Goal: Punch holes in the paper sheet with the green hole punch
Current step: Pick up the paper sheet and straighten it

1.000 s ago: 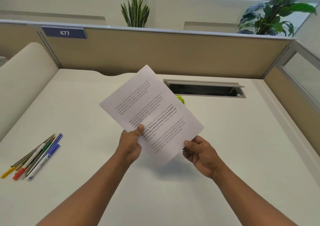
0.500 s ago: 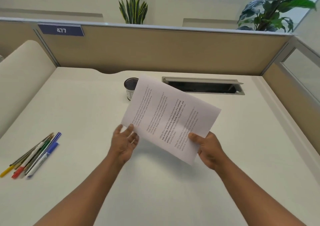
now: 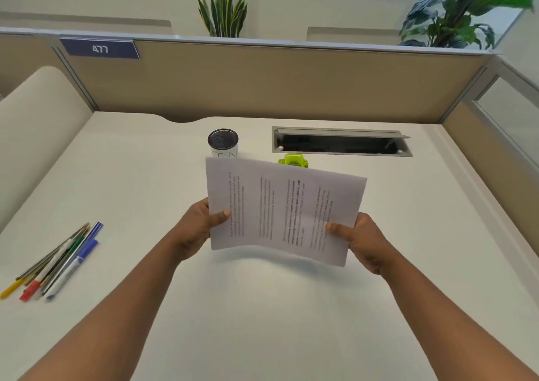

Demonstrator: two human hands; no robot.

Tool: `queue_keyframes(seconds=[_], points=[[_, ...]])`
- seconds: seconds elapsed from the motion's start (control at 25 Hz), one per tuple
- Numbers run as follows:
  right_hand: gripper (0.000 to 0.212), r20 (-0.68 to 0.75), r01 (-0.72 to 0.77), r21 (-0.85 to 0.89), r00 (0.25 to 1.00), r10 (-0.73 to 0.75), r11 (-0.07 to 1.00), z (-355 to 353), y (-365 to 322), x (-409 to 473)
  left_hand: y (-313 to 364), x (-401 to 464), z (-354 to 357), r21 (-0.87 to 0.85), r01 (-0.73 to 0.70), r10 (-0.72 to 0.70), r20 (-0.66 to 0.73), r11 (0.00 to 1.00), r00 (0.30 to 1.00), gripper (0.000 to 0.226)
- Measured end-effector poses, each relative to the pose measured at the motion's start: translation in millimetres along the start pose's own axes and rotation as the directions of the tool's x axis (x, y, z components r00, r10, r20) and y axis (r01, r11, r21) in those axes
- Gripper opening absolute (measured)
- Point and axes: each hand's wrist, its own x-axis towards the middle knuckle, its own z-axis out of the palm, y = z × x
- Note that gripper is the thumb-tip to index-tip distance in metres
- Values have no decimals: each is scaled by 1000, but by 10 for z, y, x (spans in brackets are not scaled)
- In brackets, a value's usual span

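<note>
A printed white paper sheet (image 3: 280,208) hangs in the air above the desk, turned sideways so its text lines run vertically. My left hand (image 3: 201,226) pinches its left edge, thumb on top. My right hand (image 3: 360,240) pinches its lower right edge the same way. The green hole punch (image 3: 293,159) stands on the desk just behind the sheet's top edge; only its upper part shows, the rest is hidden by the paper.
A dark mesh pen cup (image 3: 223,143) stands behind the sheet's left corner. An open cable tray slot (image 3: 341,143) lies at the back right. Several pens (image 3: 55,261) lie at the desk's left. Beige partition walls (image 3: 262,83) close the desk at back and right.
The sheet has rotated clockwise from a diagonal tilt to sideways. My left hand regripped its left edge, my right moved further right. The pen cup and punch have come into sight behind it.
</note>
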Motion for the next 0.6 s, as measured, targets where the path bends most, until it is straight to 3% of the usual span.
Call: queue_keyframes(seconds=[0.12, 0.28, 0.48, 0.6], points=[[21, -146, 58, -48, 987, -64, 997, 81, 91, -15, -119, -33, 222, 41, -106, 112, -175, 993, 978, 23], [22, -301, 92, -56, 948, -105, 994, 230, 295, -60, -298, -73, 465, 103, -198, 222, -379, 975, 898, 24], [27, -265, 7, -117, 963, -38, 993, 310, 532, -106, -592, -128, 551, 145, -65, 118, -393, 987, 912, 20], [21, -303, 27, -95, 951, -54, 995, 304, 511, -65, -608, -93, 523, 147, -80, 136, -428, 986, 894, 19]])
